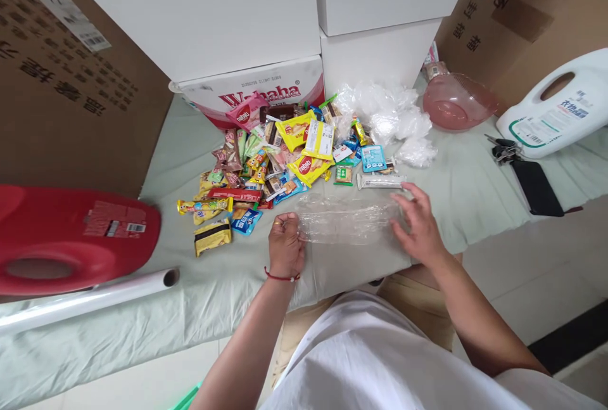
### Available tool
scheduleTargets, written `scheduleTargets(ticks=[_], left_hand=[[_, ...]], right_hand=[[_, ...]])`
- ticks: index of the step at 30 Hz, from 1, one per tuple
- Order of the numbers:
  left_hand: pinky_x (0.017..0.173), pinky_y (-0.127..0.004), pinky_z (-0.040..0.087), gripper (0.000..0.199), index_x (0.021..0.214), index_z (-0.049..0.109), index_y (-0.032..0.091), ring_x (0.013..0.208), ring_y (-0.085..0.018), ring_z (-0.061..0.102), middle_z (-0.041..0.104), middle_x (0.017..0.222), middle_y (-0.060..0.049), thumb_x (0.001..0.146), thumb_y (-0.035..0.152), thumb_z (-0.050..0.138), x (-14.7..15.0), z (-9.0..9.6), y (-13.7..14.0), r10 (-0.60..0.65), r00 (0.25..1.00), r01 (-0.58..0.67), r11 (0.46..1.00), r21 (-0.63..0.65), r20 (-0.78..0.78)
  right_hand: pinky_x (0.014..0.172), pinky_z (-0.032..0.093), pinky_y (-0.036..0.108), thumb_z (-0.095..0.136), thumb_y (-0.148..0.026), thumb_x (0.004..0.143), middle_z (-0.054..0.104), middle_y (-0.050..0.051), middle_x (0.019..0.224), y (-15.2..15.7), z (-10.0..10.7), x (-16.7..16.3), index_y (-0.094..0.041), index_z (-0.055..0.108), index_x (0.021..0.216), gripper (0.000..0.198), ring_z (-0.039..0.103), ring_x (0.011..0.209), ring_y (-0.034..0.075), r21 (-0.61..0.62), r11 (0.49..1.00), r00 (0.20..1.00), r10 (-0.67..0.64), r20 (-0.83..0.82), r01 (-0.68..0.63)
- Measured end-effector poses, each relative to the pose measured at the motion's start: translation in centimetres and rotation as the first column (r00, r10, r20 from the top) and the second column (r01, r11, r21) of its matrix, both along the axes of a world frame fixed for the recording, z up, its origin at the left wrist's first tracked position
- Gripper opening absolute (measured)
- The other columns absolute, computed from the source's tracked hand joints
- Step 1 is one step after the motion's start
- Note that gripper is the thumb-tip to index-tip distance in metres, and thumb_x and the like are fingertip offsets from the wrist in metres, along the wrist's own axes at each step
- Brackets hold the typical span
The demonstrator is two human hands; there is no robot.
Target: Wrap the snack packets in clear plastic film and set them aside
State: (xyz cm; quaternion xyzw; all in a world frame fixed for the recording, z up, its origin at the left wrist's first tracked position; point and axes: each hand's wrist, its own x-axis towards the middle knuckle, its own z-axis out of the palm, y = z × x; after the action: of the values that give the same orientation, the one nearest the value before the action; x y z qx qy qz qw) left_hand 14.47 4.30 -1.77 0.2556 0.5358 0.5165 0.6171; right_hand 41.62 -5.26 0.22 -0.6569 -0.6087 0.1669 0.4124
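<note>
A clear plastic bag [344, 221] lies stretched sideways in front of me, low over the cloth-covered surface. My left hand [286, 245] is closed on its left end, fingers pinched together. At the bag's right end, my right hand [418, 223] has its fingers apart, the tips near the film; whether they touch it I cannot tell. Just beyond the right fingertips sits a slim white wrapped bar [380, 182]. A heap of wrapped snacks [266, 156], with yellow nabati packets [311, 169] on it, spreads behind the bag and to its left.
Crumpled clear bags [384, 118] and a pink bowl [458, 102] are at the back right. A white detergent jug [560, 106], keys [506, 150] and a black phone [536, 187] lie right. Left are a red jug [76, 239] and a film roll [90, 299]. Boxes [247, 11] wall the back.
</note>
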Motion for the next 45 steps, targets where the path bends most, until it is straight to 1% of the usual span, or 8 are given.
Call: scheduleTargets(ticks=[6, 15, 21, 26, 29, 34, 40, 45], left_hand=[[0.038, -0.017, 0.023, 0.056, 0.085, 0.048, 0.023, 0.042, -0.003, 0.032, 0.039, 0.058, 0.014, 0.067, 0.055, 0.09, -0.1, -0.2, -0.2, -0.035, 0.999, 0.035, 0.999, -0.005, 0.028], [0.038, -0.016, 0.024, 0.052, 0.087, 0.049, 0.025, 0.038, -0.004, 0.027, 0.033, 0.05, 0.015, 0.071, 0.053, 0.089, -2.5, 0.4, -1.8, -0.057, 0.998, 0.057, 0.998, -0.005, 0.023], [0.039, -0.018, 0.027, 0.055, 0.082, 0.059, 0.02, 0.047, -0.008, 0.041, 0.049, 0.061, 0.005, 0.078, 0.074, 0.071, -3.0, 1.7, -5.5, -0.302, 0.946, 0.295, 0.953, -0.072, -0.117], [0.071, -0.029, 0.054, 0.065, 0.104, 0.068, 0.02, 0.103, -0.024, 0.065, 0.069, 0.109, -0.01, 0.064, 0.068, 0.085, 0.2, 2.6, -6.6, -0.333, 0.858, 0.376, 0.926, 0.035, -0.392], [0.071, -0.028, 0.051, 0.045, 0.085, 0.066, 0.019, 0.082, -0.019, 0.065, 0.069, 0.085, -0.005, 0.073, 0.061, 0.08, 1.3, 2.5, -5.8, -0.328, 0.847, 0.372, 0.928, 0.025, -0.418], [0.043, -0.021, 0.031, 0.051, 0.076, 0.053, 0.022, 0.043, -0.009, 0.043, 0.047, 0.051, 0.01, 0.071, 0.065, 0.08, -0.1, 1.6, -5.9, -0.308, 0.944, 0.302, 0.951, -0.066, -0.119], [0.036, -0.018, 0.02, 0.056, 0.078, 0.053, 0.021, 0.037, -0.004, 0.029, 0.036, 0.048, 0.014, 0.063, 0.063, 0.087, -3.1, 1.2, -6.1, -0.179, 0.98, 0.17, 0.98, -0.102, -0.087], [0.034, -0.018, 0.023, 0.056, 0.076, 0.053, 0.021, 0.039, -0.004, 0.03, 0.038, 0.052, 0.013, 0.065, 0.067, 0.084, -3.7, 0.6, -5.8, -0.162, 0.975, 0.144, 0.982, -0.121, -0.154]], right_hand=[[0.086, 0.049, 0.045, 0.057, -0.034, 0.101, 0.074, 0.011, 0.119, 2.4, -0.1, -1.0, -0.03, 0.078, 0.106, 0.022, 0.059, 0.092, 0.026, -0.132, 0.921, 0.899, 0.388, 0.202, -0.368], [0.056, 0.034, 0.026, 0.07, -0.056, 0.088, 0.062, -0.002, 0.072, 4.0, 1.2, -0.4, -0.022, 0.072, 0.091, 0.034, 0.045, 0.06, 0.013, -0.273, 0.92, 0.864, 0.119, -0.489, -0.281], [0.057, 0.034, 0.027, 0.07, -0.05, 0.089, 0.061, -0.002, 0.07, 2.8, 1.2, -2.4, -0.023, 0.072, 0.089, 0.027, 0.046, 0.06, 0.013, -0.263, 0.947, 0.887, 0.044, -0.459, -0.184], [0.065, 0.04, 0.029, 0.063, -0.035, 0.094, 0.07, 0.001, 0.079, 1.4, 2.0, -6.6, -0.024, 0.072, 0.089, 0.015, 0.058, 0.068, 0.016, -0.204, 0.937, 0.931, 0.216, -0.294, -0.282], [0.065, 0.04, 0.028, 0.062, -0.034, 0.094, 0.07, 0.001, 0.078, 1.4, 2.0, -7.5, -0.023, 0.072, 0.087, 0.016, 0.059, 0.069, 0.016, -0.226, 0.914, 0.918, 0.267, -0.293, -0.338], [0.061, 0.039, 0.026, 0.068, -0.051, 0.088, 0.062, -0.002, 0.07, 2.2, 1.0, -5.7, -0.02, 0.069, 0.086, 0.03, 0.053, 0.063, 0.013, -0.299, 0.908, 0.815, 0.074, -0.575, -0.293], [0.057, 0.034, 0.026, 0.077, -0.063, 0.075, 0.059, -0.003, 0.066, 2.2, -0.3, -3.3, -0.02, 0.065, 0.082, 0.045, 0.047, 0.059, 0.012, -0.385, 0.919, 0.718, -0.21, -0.664, -0.087], [0.063, 0.042, 0.031, 0.064, -0.066, 0.086, 0.063, 0.002, 0.073, 0.0, -1.4, -0.8, -0.02, 0.067, 0.089, 0.046, 0.053, 0.066, 0.017, -0.433, 0.899, 0.886, -0.256, -0.387, 0.07]])
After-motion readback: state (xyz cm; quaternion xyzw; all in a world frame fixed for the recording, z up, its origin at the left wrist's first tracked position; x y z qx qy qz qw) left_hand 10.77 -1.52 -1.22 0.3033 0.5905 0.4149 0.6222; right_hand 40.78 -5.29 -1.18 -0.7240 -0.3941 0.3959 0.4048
